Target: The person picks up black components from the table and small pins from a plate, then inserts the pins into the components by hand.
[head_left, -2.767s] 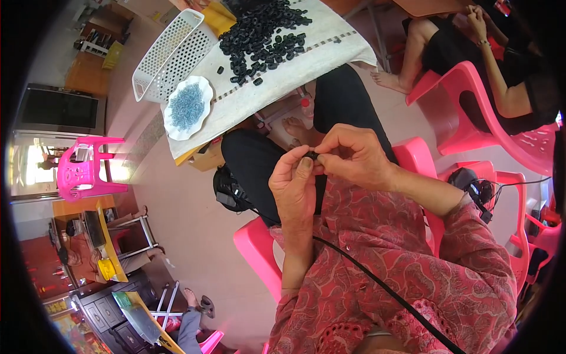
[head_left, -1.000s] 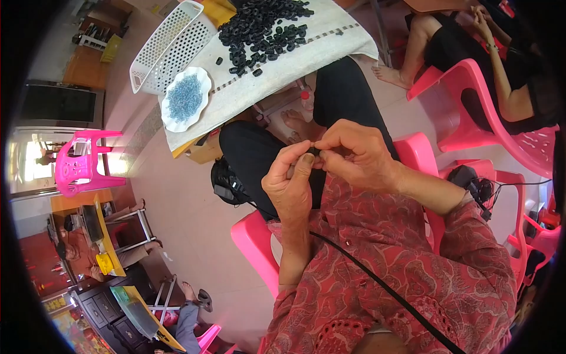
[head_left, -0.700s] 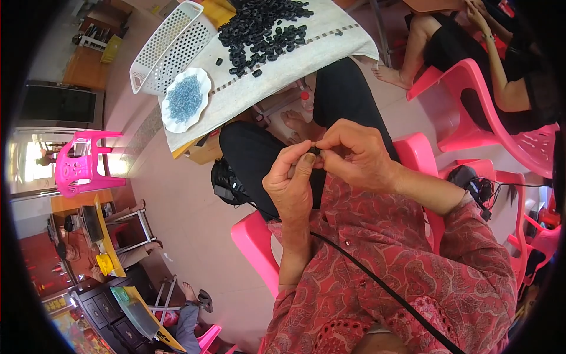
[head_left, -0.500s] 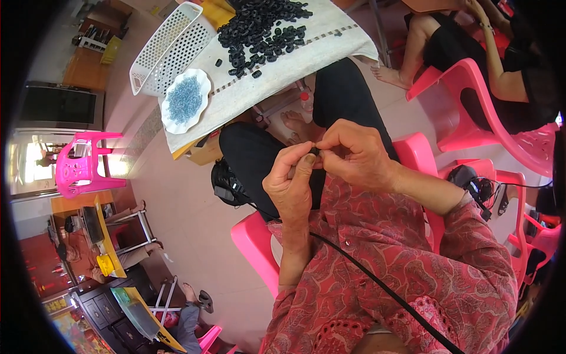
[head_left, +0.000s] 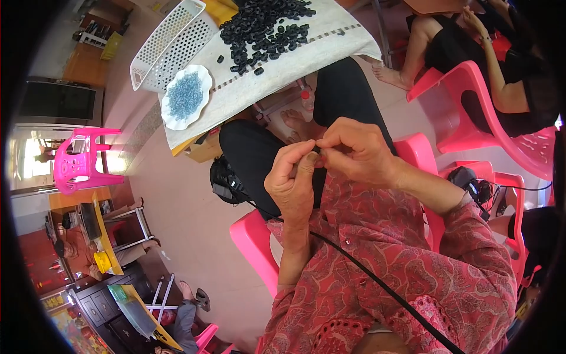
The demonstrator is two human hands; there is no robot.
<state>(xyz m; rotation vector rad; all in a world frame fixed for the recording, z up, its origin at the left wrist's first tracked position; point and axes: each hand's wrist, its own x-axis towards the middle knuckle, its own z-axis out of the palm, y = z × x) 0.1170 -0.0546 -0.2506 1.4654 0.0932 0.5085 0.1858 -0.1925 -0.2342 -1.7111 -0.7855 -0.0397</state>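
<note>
My two hands meet above my lap, fingertips together. A small black piece (head_left: 316, 150) shows between them, mostly covered by the fingers. My left hand (head_left: 291, 182) is closed, with thumb and forefinger pinching this piece. Pressed up against it, the thumb and forefinger of my right hand (head_left: 361, 152) are pinched as well; anything inside that pinch is hidden. Beyond my knees, many similar black ring-like pieces (head_left: 265, 29) lie heaped on a table with a white cloth (head_left: 277, 71). A white scalloped dish (head_left: 208, 82) at the table's left corner holds tiny clear bluish pieces (head_left: 184, 97).
A white perforated basket (head_left: 168, 44) stands behind the dish. A black cable (head_left: 377, 283) runs across my patterned shirt. I sit in a pink chair (head_left: 250, 236). Another person sits in a pink chair (head_left: 489, 112) at the right; more people sit at tables at the lower left.
The black piece between my fingertips is more covered now, as my right fingers have shifted slightly over it. Both hands otherwise stay in place. The view has moved a little.
</note>
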